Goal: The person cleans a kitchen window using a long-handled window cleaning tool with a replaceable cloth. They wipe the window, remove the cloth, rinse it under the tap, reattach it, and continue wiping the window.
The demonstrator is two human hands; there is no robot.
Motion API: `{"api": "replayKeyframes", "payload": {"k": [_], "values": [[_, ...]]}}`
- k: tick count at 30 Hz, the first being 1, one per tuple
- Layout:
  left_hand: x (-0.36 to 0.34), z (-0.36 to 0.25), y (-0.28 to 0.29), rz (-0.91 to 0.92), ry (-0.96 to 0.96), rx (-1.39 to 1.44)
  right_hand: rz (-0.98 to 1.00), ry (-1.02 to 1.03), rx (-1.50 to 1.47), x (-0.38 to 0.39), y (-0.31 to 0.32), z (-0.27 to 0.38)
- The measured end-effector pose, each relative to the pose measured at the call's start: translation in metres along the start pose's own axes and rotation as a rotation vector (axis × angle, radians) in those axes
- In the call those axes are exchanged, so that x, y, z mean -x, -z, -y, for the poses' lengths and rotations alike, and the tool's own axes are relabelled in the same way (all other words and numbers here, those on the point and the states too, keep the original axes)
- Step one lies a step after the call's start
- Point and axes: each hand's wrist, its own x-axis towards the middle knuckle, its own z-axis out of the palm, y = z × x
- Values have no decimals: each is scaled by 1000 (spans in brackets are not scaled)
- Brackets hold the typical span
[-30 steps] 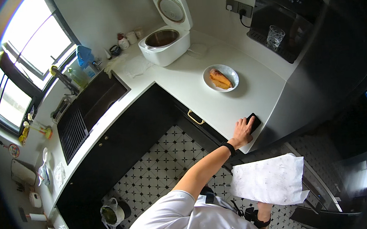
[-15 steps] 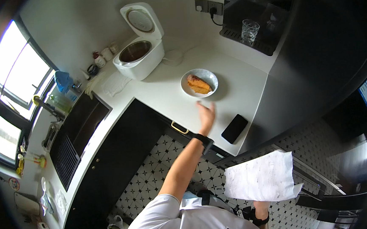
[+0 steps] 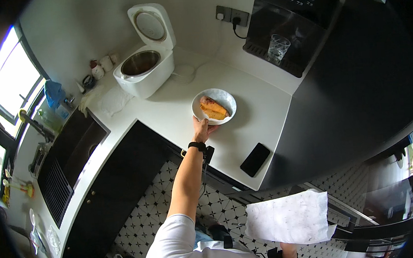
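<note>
a white kitchen counter (image 3: 263, 120) lies beneath the bowl (image 3: 225, 99).

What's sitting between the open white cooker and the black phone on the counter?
In the head view, the bowl of orange food sits roughly between them; the left hand holds its near edge.

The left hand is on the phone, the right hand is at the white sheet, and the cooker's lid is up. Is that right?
Not quite: the head view shows the left hand on the near rim of the bowl, not the phone. The right hand is at the white sheet, and the lid of the cooker is up.
</note>
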Motion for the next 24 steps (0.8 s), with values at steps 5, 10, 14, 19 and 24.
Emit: {"api": "replayKeyframes", "payload": {"k": [5,10,14,19,24], "values": [[78,-8,23,46,-155,137,121,60,-13,-14,4,-6],[242,-21,87,-124,-279,168,411,151,-77,-53,-12,-21],[396,-30,120,-411,-347,-11,719,289,-193,-95,-48,-29],[572,28,95,-889,-498,-26,970,154,-372,-117,-89,-8],[718,139,53,-1337,-829,115,1256,143,-458,-85,-121,4]]}}
